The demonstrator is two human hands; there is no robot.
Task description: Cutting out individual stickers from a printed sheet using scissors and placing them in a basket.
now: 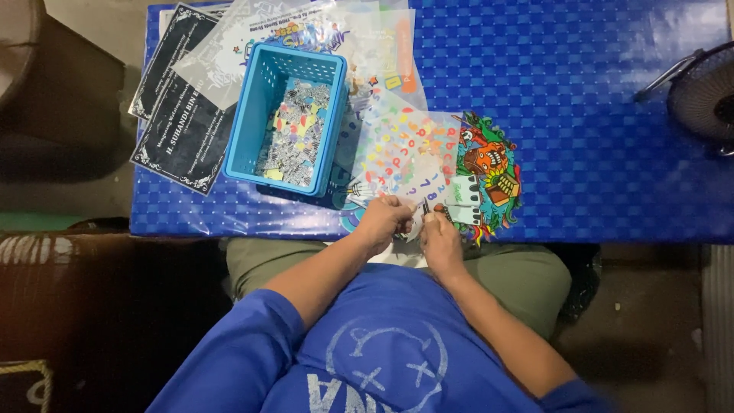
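While the person sat at its near edge, the blue table filled the upper part of the view, its woven-pattern cover bare on the right. A fan showed at the far right edge. Two black printed cards lay at the table's left end, partly under clear sheets. Just right of the cards stood a blue basket holding a heap of small cut stickers. Between the basket and a colourful cartoon sticker lay a clear sheet of letter and number stickers, its near corner reaching the hands. The left hand was curled, fingers pinching that sheet's near edge. The right hand, touching the left, was closed narrowly around a small dark tool, too small to identify.
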